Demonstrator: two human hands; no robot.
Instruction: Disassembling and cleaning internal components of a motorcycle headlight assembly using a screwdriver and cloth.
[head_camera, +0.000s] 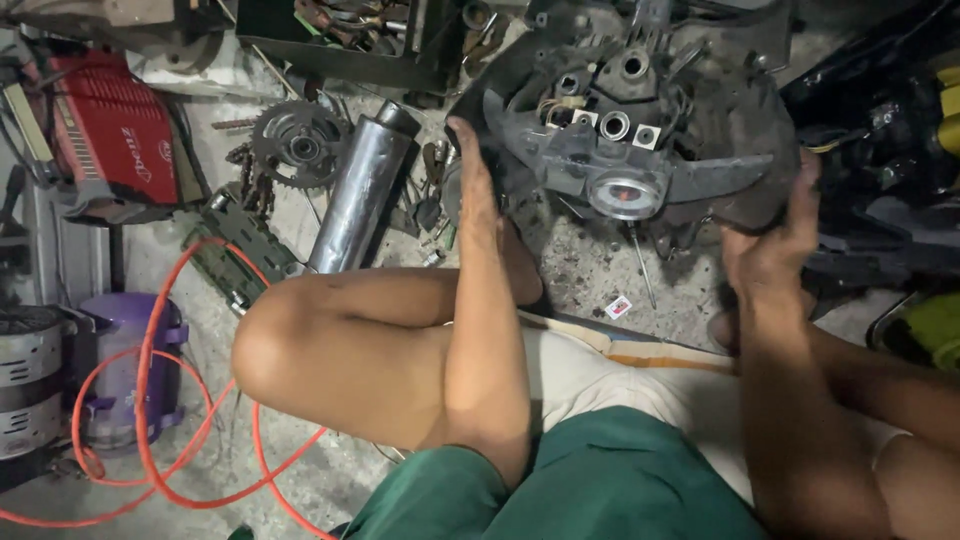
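A large dark grey plastic headlight housing panel (640, 110) with sockets, wires and a round lens stands tilted on the concrete floor in front of me. My left hand (474, 180) grips its left edge, fingers wrapped around the rim. My right hand (780, 245) holds its lower right edge, fingers up along the rim. My bent knee (290, 345) lies below the left arm.
A chrome exhaust pipe (362, 190), a sprocket (298, 145) and loose small parts lie at the left. An orange hose (150, 400) loops over the floor by a purple bucket (125, 370). A red casing (110, 130) sits far left. Dark motorcycle parts (890, 130) crowd the right.
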